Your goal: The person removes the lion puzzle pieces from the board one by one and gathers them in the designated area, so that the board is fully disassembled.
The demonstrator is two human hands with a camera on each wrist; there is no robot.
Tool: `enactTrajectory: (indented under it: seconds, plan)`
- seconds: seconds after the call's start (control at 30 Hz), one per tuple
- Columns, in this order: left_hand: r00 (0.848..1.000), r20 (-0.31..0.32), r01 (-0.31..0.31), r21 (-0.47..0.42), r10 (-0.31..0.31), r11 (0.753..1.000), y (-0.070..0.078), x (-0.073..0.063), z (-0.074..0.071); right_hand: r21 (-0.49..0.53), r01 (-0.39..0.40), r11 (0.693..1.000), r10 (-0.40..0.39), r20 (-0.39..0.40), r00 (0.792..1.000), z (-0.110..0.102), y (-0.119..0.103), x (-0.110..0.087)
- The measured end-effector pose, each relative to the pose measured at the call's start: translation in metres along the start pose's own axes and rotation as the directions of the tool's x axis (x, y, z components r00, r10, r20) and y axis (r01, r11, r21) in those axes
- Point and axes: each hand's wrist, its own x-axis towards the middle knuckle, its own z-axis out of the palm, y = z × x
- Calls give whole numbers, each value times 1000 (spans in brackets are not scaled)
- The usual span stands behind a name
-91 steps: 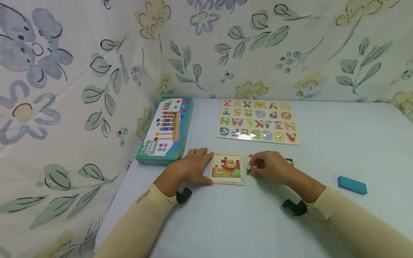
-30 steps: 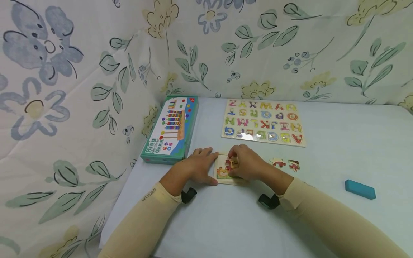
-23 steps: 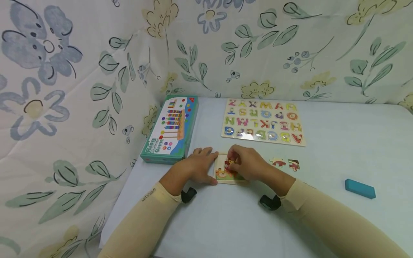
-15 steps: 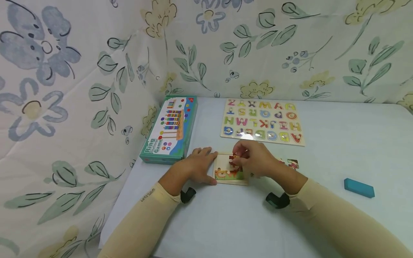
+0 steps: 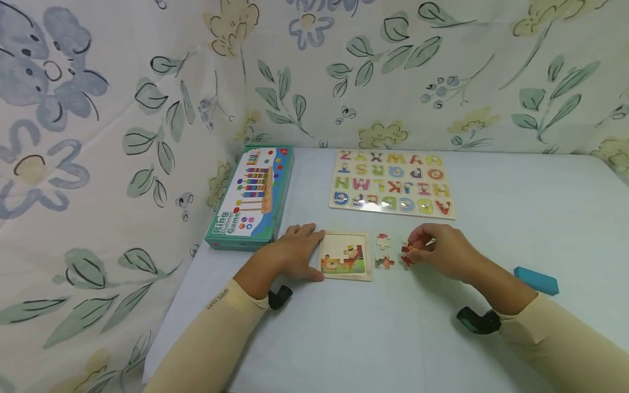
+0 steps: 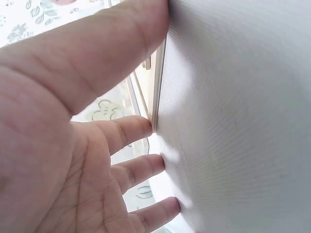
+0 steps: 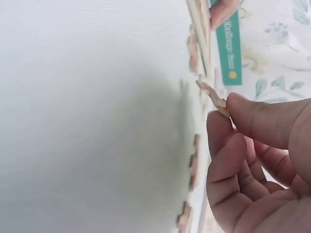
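Observation:
A small square wooden puzzle tray [image 5: 334,242] lies flat in front of me, its picture of cartoon animals partly filled along the bottom and right. My left hand [image 5: 297,256] rests at the tray's left edge, fingers spread, with fingertips on the tabletop and against the tray's side in the left wrist view. Right of the tray, my right hand [image 5: 439,248] pinches a red-brown jigsaw piece [image 7: 216,100] between thumb and index finger, raised off the table. Between tray and hand lie two loose jigsaw pieces [image 5: 384,262]. More pieces [image 7: 194,167] show below the right hand in its wrist view.
Behind the tray is a wooden alphabet board [image 5: 393,185] with colourful letters. A green Ring Challenge Game box [image 5: 250,199] stands at the left, near the left hand. A blue block [image 5: 536,280] lies beside the right forearm. Floral cloth [image 5: 383,82] hangs behind the white table.
My right hand has lifted a jigsaw piece out of the tray and carried it right, past the loose pieces. That spot in the tray now shows bare wood. My left hand has stayed put.

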Motion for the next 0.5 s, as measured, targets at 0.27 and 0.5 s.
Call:
enactTrajectory:
  seconds: [0.27, 0.5]
  plan:
    - [1000, 3, -5, -5, 5, 1000, -1, -4, -2, -78, -11, 997, 12, 7, 1000, 10, 13, -4]
    - [1000, -5, -15, -1, 15, 1000, -1, -2, 0, -171, 8, 985, -13, -28, 1000, 15, 12, -7]
